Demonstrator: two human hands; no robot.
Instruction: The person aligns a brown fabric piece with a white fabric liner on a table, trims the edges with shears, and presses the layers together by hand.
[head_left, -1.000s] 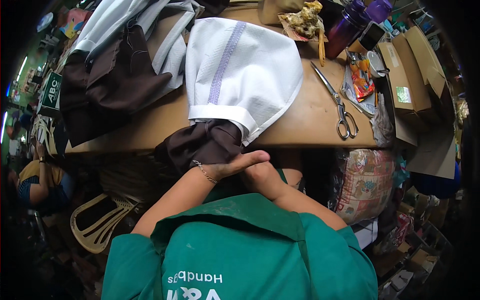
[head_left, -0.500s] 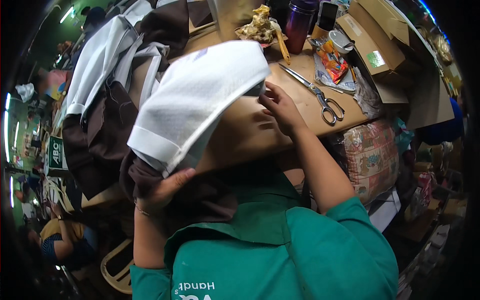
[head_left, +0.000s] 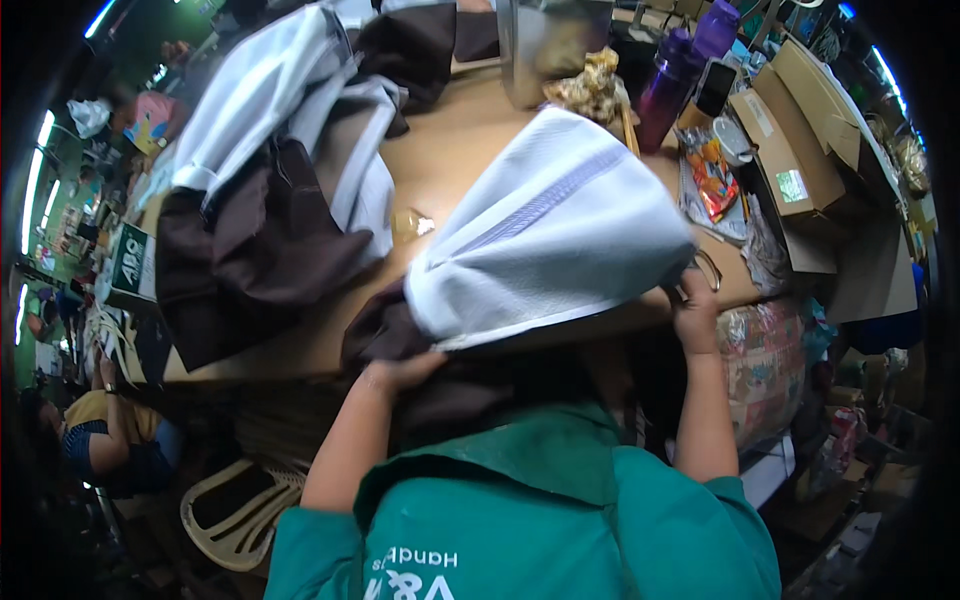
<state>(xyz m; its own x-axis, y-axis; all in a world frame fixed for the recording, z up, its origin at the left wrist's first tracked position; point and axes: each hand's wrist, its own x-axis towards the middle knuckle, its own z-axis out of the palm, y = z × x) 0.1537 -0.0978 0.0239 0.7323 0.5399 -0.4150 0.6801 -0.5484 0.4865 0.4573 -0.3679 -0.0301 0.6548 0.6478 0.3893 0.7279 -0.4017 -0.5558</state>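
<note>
A white fabric piece (head_left: pixel 560 230) with a pale purple-grey band across it is stretched between my hands above the table's near edge. Dark brown cloth (head_left: pixel 380 325) is joined or bunched at its left end. My left hand (head_left: pixel 408 372) is closed on the fabric's lower left corner, where white meets brown; its fingertips are partly under the cloth. At the right corner my right hand (head_left: pixel 697 308) pinches the white edge. Behind that corner a handle loop of the scissors (head_left: pixel 710 268) shows; the cloth hides the blades.
More white cloth (head_left: pixel 265 85) and brown cloth (head_left: pixel 260 260) lie piled on the table (head_left: pixel 445 150) at left. Far right are purple bottles (head_left: pixel 668 85), a snack packet (head_left: pixel 712 180) and an open cardboard box (head_left: pixel 795 140). A wrapped bundle (head_left: pixel 765 370) stands below the table's right end.
The white fabric has swung right and opened out, showing its banded face. My right hand has moved right and now grips its edge. The scissors have become mostly covered.
</note>
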